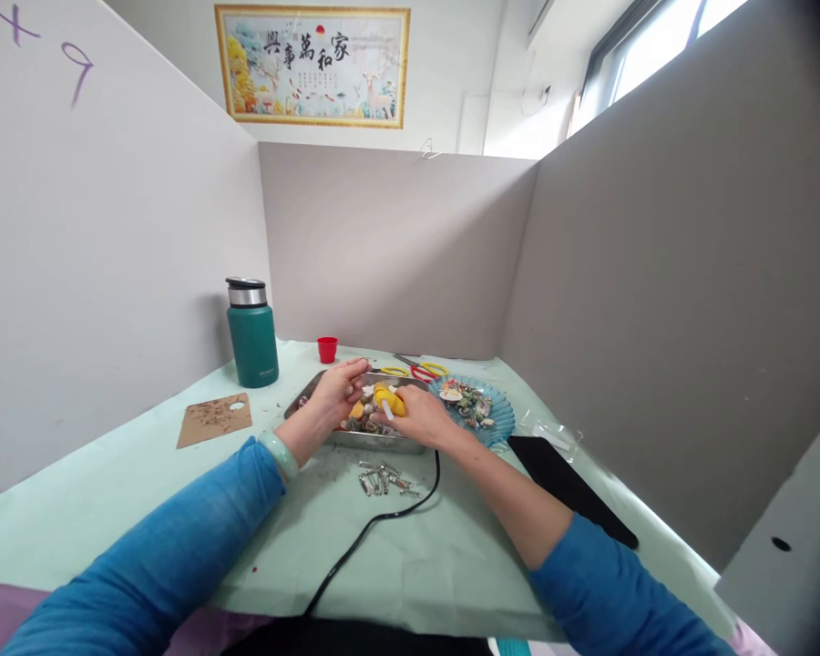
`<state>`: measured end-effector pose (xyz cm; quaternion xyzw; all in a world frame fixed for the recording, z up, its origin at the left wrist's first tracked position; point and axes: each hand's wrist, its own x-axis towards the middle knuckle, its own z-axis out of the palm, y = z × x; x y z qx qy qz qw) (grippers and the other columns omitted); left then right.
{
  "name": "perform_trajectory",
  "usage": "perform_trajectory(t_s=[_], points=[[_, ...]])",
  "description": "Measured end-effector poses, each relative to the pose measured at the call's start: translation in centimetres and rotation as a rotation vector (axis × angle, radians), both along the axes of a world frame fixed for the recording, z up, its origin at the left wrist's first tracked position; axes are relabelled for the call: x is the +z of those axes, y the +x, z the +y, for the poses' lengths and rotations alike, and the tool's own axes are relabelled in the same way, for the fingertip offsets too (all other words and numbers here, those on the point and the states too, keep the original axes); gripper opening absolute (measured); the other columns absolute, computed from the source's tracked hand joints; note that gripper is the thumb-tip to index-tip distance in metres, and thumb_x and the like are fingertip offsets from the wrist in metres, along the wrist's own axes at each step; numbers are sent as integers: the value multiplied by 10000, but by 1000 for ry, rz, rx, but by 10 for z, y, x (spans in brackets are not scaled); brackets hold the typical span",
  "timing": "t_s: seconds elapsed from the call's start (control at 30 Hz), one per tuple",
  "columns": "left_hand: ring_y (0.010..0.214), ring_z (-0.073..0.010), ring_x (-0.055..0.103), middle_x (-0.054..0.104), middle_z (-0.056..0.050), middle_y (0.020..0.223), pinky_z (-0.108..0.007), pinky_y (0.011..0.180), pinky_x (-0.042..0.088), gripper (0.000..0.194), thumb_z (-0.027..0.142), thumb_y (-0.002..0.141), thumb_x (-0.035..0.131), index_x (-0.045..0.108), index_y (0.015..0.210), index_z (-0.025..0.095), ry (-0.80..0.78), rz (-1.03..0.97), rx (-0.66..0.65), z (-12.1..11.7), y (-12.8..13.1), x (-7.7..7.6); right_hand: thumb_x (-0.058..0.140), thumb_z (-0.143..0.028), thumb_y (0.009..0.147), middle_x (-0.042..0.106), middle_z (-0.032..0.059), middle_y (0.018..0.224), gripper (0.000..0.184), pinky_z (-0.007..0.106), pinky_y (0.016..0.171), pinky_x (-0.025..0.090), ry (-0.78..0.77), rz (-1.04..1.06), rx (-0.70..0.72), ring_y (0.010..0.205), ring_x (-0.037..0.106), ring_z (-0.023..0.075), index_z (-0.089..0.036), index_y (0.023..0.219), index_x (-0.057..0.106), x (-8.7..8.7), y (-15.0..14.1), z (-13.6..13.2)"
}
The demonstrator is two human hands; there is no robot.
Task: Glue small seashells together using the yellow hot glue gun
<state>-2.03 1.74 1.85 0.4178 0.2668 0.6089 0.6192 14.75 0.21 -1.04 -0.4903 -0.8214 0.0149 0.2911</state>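
My right hand (420,417) is wrapped round a yellow glue gun (386,399), with a white stick poking out of its rear towards me. A black cord (383,517) runs from under this hand to the front edge of the table. My left hand (334,398) is pinched closed beside it; whatever is between the fingertips is too small to make out. Both hands are above a metal tray (375,442) of mixed shells (363,417). Just in front of the tray lies a loose pile of small silver metal clips (384,479).
To the right stands a blue plate (502,421) with shells. Scissors (429,370) and a red cup (327,350) are at the back. At left are a green bottle (252,342) and a stained brown card (213,420). A black flat strip (570,487) lies right. Partitions (396,246) enclose the table.
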Motion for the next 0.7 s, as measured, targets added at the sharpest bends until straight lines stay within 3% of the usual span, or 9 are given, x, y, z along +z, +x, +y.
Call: perform_trajectory(t_s=[0.1,0.23,0.37,0.5,0.7], points=[[338,-8,232,378,81,484,-167,304,135,218,145,649,692,474,636,145,-39,-57,-86,-5,2,5,585,-652,680,610,74,889,515,279,633,382,-77,-46,18,775,575,212,-194,910,637,-1,2,5],[341,-17,233,335,86,468,-169,302,153,242,135,672,677,445,605,154,-57,-99,-131,-8,4,6,688,-538,642,575,77,1026,508,276,669,411,-111,-7,184,811,565,188,-196,1011,620,5,8,3],[363,-27,308,383,72,482,-173,322,202,218,133,668,678,468,610,148,-39,-129,-128,-12,7,7,648,-452,736,574,54,1003,350,273,713,418,83,153,297,845,544,162,-205,983,629,22,2,-13],[422,-57,430,470,42,503,-191,400,331,168,145,675,656,504,604,141,-48,-131,-120,-20,13,11,522,-329,858,583,27,916,186,265,702,396,259,227,237,720,523,122,-227,953,647,33,-18,-29],[514,-89,509,547,12,566,-220,519,425,128,124,664,640,525,611,139,-74,-179,-9,-18,18,9,477,-287,870,600,53,940,191,275,655,372,334,108,98,759,539,162,-207,959,626,24,-44,-27]])
